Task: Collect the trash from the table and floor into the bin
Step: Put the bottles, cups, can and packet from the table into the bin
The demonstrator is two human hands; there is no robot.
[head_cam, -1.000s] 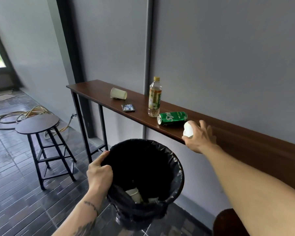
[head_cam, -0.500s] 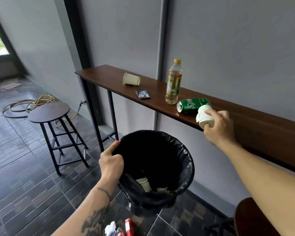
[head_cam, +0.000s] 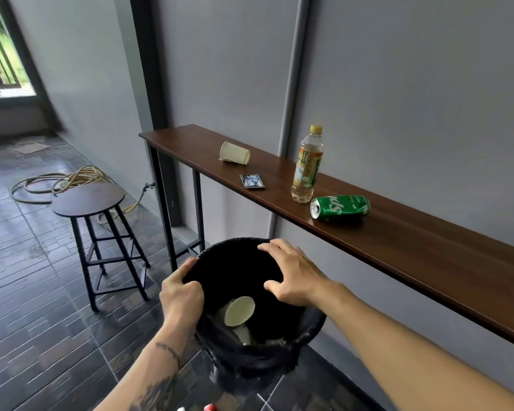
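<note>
Room: grey walls, dark tiled floor (head_cam: 27,292), bright doorway off at the far left.
Table (head_cam: 428,256): long skinny wooden shelf-type thing running along the wall, trash sitting on it.
Stool (head_cam: 88,200): round top, black legs, standing left of the table with a coiled hose (head_cam: 57,180) on the floor behind it.
Bin (head_cam: 250,360): black-bagged, held up in front of the table's edge, paper cups (head_cam: 239,311) down inside.
Right hand (head_cam: 294,277): hovering over the bin mouth, fingers spread apart, holding nothing, and it blocks part of the far rim.
Left hand (head_cam: 181,295): fingers curled over the near-left rim, clamped on the bin.
Bottle (head_cam: 306,167): upright, yellowish liquid, yellow cap.
Green can (head_cam: 340,206): on its side just right of the bottle.
Paper cup (head_cam: 234,153): tipped over near the table's left end.
Small packet (head_cam: 252,181): lying flat between the cup and the bottle.
Bottom edge: something red and white on the floor, can't tell what.
</note>
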